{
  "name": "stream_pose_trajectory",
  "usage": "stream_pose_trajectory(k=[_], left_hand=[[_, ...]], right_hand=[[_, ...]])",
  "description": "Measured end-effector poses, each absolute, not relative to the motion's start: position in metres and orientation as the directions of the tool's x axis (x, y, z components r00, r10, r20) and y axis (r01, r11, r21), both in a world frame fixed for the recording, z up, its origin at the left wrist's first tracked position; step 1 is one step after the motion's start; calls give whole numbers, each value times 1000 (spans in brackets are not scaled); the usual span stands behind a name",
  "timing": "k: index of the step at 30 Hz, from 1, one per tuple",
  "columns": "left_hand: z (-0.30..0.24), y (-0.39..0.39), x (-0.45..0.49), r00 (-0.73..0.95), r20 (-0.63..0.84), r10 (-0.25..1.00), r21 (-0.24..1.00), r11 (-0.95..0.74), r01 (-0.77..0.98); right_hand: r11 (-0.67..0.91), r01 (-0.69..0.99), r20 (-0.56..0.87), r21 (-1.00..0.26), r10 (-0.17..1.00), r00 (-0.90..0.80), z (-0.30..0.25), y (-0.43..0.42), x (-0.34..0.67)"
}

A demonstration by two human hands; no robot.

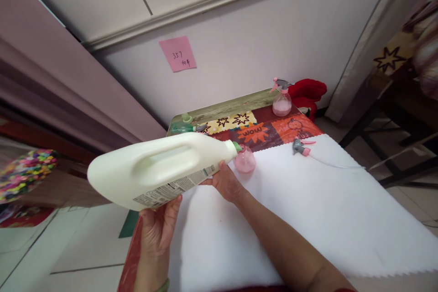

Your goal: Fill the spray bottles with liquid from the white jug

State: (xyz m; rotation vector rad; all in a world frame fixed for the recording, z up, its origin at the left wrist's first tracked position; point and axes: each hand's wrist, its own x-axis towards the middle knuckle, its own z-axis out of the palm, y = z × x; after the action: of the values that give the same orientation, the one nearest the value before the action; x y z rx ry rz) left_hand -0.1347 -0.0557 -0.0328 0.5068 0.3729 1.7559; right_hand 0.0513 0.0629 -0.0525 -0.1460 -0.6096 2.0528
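A large white detergent bottle (116,171) with a handle lies tilted on its side in the air, its green spout (237,147) at the mouth of a round pink spray bottle (245,162). My left hand (158,226) holds the detergent bottle from below near its base. Close to the neck, my right hand (226,183) grips it from underneath; some of its fingers are hidden behind the bottle. The pink bottle stands without its sprayer on the white cloth's far edge. To its right lies a grey and pink spray head (301,147) with a long tube.
A second spray bottle (282,104) holding pink liquid stands at the table's back right, before a red object (308,93). Behind the detergent bottle are a green bottle (181,127) and a pale green cap (186,117). White cloth (308,219) covers the near table; a wall rises behind.
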Motion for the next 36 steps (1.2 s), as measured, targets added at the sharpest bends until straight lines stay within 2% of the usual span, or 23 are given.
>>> stream_pose_trajectory(k=[4,20,29,36], left_hand=[[-32,-55,-135,-186,151,971,473,-236,-849],[-33,-55,-138,-202,138,970,496,-244,-833],[-32,-56,-140,-219,105,970,549,-240,-801],[-34,-55,-136,-232,124,965,517,-262,-815]], right_hand=[[-419,-775,143,-473,832,-536,-53,63,51],[-413,-784,158,-463,832,-532,-54,63,51],[-410,-784,160,-467,832,-531,-54,63,51],[-404,-779,152,-478,836,-527,-52,63,52]])
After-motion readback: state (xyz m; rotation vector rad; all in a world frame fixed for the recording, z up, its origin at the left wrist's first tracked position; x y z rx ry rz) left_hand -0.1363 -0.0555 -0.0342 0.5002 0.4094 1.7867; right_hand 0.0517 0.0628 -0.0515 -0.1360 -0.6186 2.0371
